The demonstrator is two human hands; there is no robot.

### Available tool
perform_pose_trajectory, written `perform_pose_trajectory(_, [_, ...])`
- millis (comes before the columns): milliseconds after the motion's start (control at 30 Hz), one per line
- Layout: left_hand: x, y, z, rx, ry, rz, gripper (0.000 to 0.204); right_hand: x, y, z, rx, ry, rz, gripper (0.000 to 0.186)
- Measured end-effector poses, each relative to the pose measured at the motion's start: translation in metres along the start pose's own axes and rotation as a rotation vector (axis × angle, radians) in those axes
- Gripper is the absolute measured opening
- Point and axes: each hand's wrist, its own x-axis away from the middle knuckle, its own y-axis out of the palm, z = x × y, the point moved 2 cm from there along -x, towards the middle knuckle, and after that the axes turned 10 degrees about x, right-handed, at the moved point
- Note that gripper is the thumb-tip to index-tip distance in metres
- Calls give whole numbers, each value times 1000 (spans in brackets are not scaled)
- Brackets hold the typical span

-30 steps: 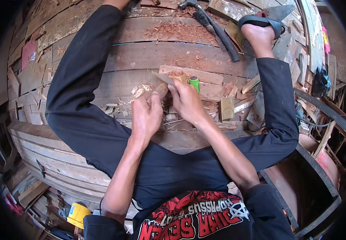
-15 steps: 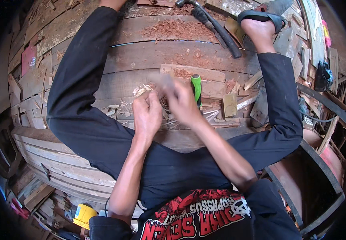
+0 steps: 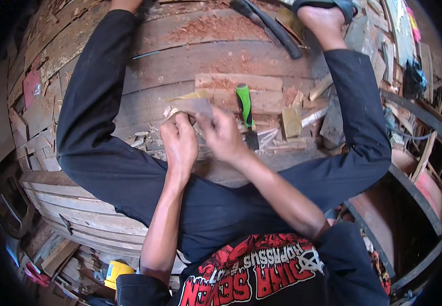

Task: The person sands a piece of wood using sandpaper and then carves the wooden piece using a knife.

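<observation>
My left hand (image 3: 180, 143) is closed in a pinch in front of my lap; what its fingers grip is mostly hidden. Right beside it, my right hand (image 3: 223, 136) is closed on a thin, bent sheet of sandpaper (image 3: 194, 105), grey on one face with a yellowish edge. The sheet reaches over the left fingertips, slightly blurred. Just beyond the right hand lies a chisel-like tool (image 3: 245, 105) with a green and black handle. Pale shavings lie around the left fingers.
Wooden planks (image 3: 170, 64) form the floor, with reddish sawdust (image 3: 211, 28) ahead. A black-handled tool (image 3: 269, 30) lies at the top. A tan flat piece (image 3: 292, 122) and wood offcuts lie to the right. A yellow container (image 3: 117, 274) stands lower left.
The sandpaper, smeared by motion before, now shows more plainly over the left fingers. My right hand has moved slightly left and down. The whole view has shifted a little.
</observation>
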Motion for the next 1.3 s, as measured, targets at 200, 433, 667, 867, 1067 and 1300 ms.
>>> perform_pose_trajectory(200, [2,-4,-8,-163,-1,-4,39,9,6,-4,-49,-85,154,24])
perform_pose_trajectory(433, [3,3,-6,-96,69,24,47,11,1,9,7,-21,106,24])
perform_pose_trajectory(667, [10,-5,-10,-184,-92,-17,40,7,-4,0,12,-56,150,24])
perform_pose_trajectory(867, [6,1,-8,-190,68,30,46,11,1,7,25,-55,136,28])
perform_pose_trajectory(1067, [5,-1,-17,-177,64,17,47,16,9,-9,-8,-127,218,31])
perform_pose_trajectory(1300, [5,-1,-20,-189,95,47,46,11,16,-7,11,-209,427,23])
